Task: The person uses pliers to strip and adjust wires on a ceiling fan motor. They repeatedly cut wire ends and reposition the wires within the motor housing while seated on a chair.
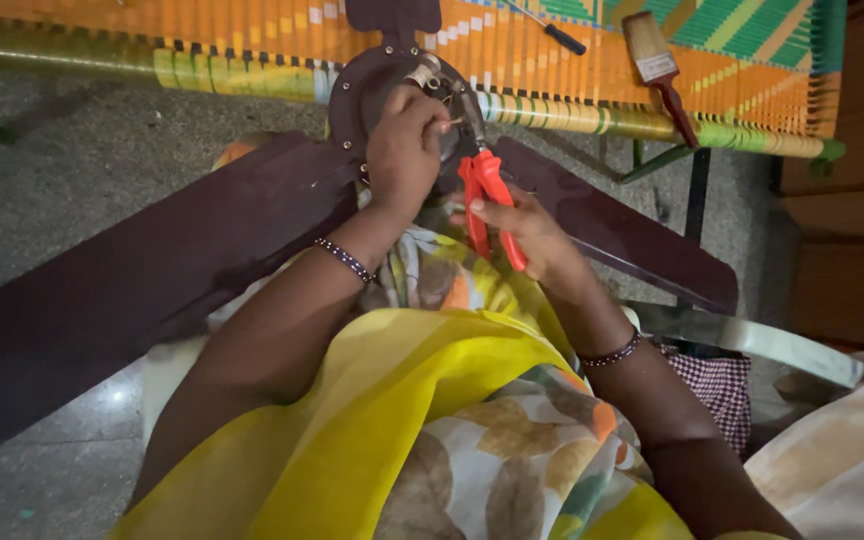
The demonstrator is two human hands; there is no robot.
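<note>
Ceiling fan (pixel 252 225) laid across the lap, motor hub (pixel 377 85) toward the top of the view, resting near the edge of the woven cot (pixel 572 70). Dark brown blades spreading from the hub: one long blade (pixel 122 290) running down-left across the grey floor (pixel 72 160), another blade (pixel 622 225) running down-right toward a white plastic chair arm (pixel 752 340).

Left hand (pixel 404 150) curled over the hub, fingers pressed onto the metal fittings at its centre; exactly what is pinched, hidden under the knuckles. Right hand (pixel 527 230) closed around the red-handled pliers (pixel 482 195), handles squeezed nearly together. Long axis of the pliers tilted: handles pointing down-right into the palm, metal nose pointing up-left into the hub beside the left thumb.

Beaded bracelets on both wrists. Yellow and floral cloth (pixel 432 420) covering the lap below the arms.

On the cot, a paintbrush (pixel 657 65) with reddish handle lying diagonally, bristles toward the top, and a screwdriver (pixel 552 30) just left of it, well apart from the hands.

Open floor to the left beyond the long blade; tight on the right, with the chair arm and a wooden cabinet (pixel 847 200) close by.
</note>
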